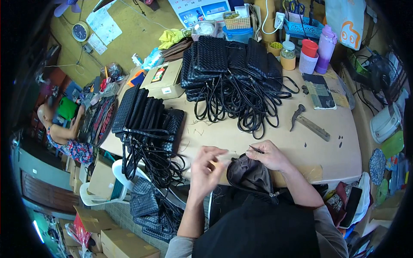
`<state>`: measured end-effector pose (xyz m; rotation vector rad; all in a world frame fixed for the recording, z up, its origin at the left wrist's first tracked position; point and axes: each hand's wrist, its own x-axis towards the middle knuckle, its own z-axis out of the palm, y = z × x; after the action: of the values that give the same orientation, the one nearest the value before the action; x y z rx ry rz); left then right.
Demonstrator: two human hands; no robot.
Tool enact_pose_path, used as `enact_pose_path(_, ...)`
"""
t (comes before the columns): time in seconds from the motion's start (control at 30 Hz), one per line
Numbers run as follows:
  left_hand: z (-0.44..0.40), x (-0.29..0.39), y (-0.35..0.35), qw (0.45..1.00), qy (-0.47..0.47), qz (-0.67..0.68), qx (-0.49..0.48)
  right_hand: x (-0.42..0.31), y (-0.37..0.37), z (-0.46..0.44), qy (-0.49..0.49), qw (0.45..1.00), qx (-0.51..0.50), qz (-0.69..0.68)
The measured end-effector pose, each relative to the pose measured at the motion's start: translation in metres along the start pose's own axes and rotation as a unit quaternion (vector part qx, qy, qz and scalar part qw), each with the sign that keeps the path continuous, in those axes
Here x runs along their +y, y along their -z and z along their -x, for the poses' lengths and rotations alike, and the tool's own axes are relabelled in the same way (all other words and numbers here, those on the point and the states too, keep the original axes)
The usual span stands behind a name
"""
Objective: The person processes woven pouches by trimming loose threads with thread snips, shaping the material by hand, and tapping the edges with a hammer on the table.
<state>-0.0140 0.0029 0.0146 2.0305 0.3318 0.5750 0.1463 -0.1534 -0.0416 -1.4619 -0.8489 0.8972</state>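
My right hand (pixel 267 155) grips the rim of a small black pouch (pixel 250 173) at the table's front edge. The pouch hangs unzipped, its dark brown lining facing up and its zipper end towards my body. A small dark pointed piece sticks up by my right thumb; I cannot make out what it is. My left hand (pixel 207 170) is raised just left of the pouch, apart from it, fingers bent and spread from the thumb. No object shows in it.
Black woven pouches with straps (pixel 211 56) are heaped at the back; another row of pouches (pixel 142 114) stands at left. A hammer (pixel 312 124) and a worn notebook (pixel 319 92) lie at right. Bottles (pixel 326 49) stand behind. Another person (pixel 64 133) sits far left.
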Motion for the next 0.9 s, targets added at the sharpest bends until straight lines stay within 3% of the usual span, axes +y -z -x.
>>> enact_pose_path(0.2, 0.000, 0.004, -0.013, 0.997, -0.008, -0.069, -0.043, -0.026, -0.011, 0.012, 0.025, 0.990, 0.065, 0.120)
enact_pose_path(0.37, 0.002, -0.008, -0.026, 0.999, 0.016, 0.046, -0.012, -0.031, -0.012, 0.015, 0.070, 0.967, 0.082, 0.233)
enact_pose_path(0.5, 0.004, -0.013, -0.035, 0.999, 0.001, 0.046, 0.012, -0.033, -0.016, 0.016, 0.104, 0.962, 0.094, 0.236)
enact_pose_path(0.7, 0.008, -0.033, -0.053, 0.982, 0.010, 0.160, 0.097, -0.046, -0.031, 0.025, 0.099, 0.934, 0.188, 0.287)
enact_pose_path(0.77, 0.008, -0.036, -0.051, 0.976, 0.066, 0.190, 0.087, -0.048, -0.038, 0.028, 0.153, 0.880, 0.293, 0.342)
enact_pose_path(0.9, 0.007, -0.036, -0.050, 0.986, 0.048, 0.129, 0.091, -0.056, -0.041, 0.041, 0.202, 0.859, 0.235, 0.408)
